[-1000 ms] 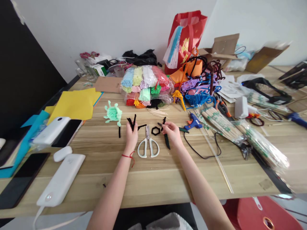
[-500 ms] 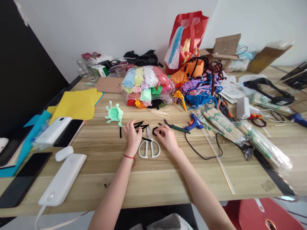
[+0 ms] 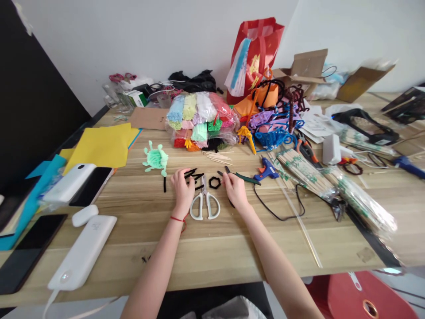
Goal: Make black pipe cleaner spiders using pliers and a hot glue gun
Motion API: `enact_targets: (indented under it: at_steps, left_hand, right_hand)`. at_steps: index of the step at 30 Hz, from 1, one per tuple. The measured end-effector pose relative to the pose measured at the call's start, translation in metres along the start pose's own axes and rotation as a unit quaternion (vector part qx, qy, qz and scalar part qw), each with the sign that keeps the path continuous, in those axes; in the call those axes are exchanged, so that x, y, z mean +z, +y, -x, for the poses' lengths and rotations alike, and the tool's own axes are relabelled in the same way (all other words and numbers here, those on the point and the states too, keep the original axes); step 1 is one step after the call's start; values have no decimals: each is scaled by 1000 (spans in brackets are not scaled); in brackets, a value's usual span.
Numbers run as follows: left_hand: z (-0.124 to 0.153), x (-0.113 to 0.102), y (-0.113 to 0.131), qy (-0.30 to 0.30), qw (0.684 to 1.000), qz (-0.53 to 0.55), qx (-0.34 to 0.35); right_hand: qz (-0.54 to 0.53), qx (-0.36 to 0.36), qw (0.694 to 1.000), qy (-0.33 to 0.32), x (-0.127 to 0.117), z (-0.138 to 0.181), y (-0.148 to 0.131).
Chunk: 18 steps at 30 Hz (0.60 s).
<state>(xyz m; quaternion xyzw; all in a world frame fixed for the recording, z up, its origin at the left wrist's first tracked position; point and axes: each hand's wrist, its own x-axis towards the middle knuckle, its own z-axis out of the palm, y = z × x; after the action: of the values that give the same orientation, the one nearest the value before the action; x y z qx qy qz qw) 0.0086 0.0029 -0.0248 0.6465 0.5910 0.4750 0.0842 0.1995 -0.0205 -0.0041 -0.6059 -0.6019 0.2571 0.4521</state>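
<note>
Clear plastic bag (image 3: 202, 118) packed with multicoloured fuzzy-stem bundles; clear plastic packets (image 3: 303, 169) hold thin wooden sticks. White-handled metal scissors (image 3: 205, 193) point away from person; black fuzzy hexagonal ring (image 3: 215, 178) lies flat just right of blades. Left hand (image 3: 182, 190) curled at slanting short black fuzzy strips (image 3: 190, 173); grip can't be told. Right hand (image 3: 235, 190) bunched on dark-green-handled pliers (image 3: 246, 178), tips pointing far-left; grip unclear. Open wooden tabletop (image 3: 212, 254) between scissors and near edge.
</note>
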Motion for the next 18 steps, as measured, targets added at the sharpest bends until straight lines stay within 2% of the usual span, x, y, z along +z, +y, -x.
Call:
enact_targets:
  at_steps: [4, 7, 10, 12, 14, 18]
  left_hand:
    - [0, 1, -2, -4, 1000, 6, -3]
    - [0, 1, -1, -5, 1000, 6, -9]
    - [-1, -1, 4, -15, 1000, 10, 5]
    - [-1, -3, 9, -49, 998, 12, 40]
    - [0, -4, 15, -110, 990, 8, 92]
    - [6, -2, 22, -209, 966, -30, 148]
  right_hand:
    - [-44, 56, 994, 82, -13, -6, 6]
    - [-82, 52, 990, 98, -22, -11, 9]
    - [-37, 78, 990, 109, -25, -12, 13]
    - [-17, 73, 992, 105, -25, -13, 18]
    - [-5, 32, 994, 101, -23, -14, 24]
    - [122, -37, 988, 82, -20, -15, 31]
